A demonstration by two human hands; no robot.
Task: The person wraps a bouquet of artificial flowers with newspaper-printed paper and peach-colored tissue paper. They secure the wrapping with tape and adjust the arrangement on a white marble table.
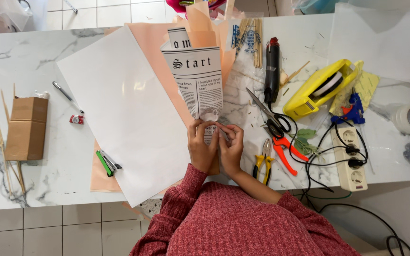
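Both hands pinch the narrow lower end of a paper cone (pixel 196 78) made of newspaper-print wrap over peach paper, lying on the marble table (pixel 29 61) and widening away from me. My left hand (pixel 201 148) grips its left side. Against it on the right, my right hand (pixel 232 147) holds the same end with fingers closed. Red knitted sleeves cover both arms.
A large white sheet (pixel 124 109) over peach paper lies left of the cone. Further left are a green stapler (pixel 105 162), a pen (pixel 65 94) and a cardboard box (pixel 26 128) with sticks. On the right lie scissors (pixel 269 114), pliers (pixel 263 163), a yellow tape dispenser (pixel 321 87), a blue glue gun (pixel 353 108) and a power strip (pixel 352 159).
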